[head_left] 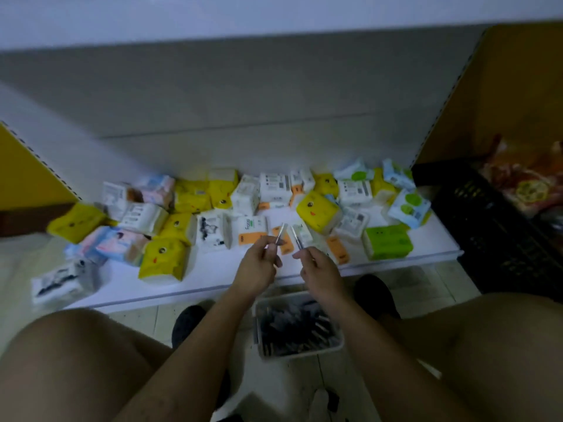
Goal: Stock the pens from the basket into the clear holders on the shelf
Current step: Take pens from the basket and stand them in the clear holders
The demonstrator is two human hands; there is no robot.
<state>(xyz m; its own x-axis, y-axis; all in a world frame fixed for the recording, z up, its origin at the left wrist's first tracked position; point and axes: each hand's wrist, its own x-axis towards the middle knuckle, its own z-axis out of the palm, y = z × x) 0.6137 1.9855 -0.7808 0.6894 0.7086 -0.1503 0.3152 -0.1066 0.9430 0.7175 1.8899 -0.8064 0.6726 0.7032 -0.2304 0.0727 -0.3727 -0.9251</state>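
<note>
Pale pen (280, 234) pinched in left hand (258, 267), second pen (296, 238) pinched in right hand (319, 270), both above white shelf (198, 281), tissue packs (316, 210) scattered behind, basket (304, 351) of pens below

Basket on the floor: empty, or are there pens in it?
Not empty: a heap of dark pens fills the basket.

Tissue packs (313, 213) crowd the back and middle of the low white shelf (210, 281), touching or overlapping, with few gaps between them. A bare strip runs along the shelf's front edge, widest left of centre. The left hand (259, 266) and right hand (320, 269), each pinching a pen (281, 234), hang over it. A black crate (499, 226) closes off the shelf's right end. On the floor, the basket (300, 354) sits open-topped between two dark shoes (187, 324), flanked by bare knees.
</note>
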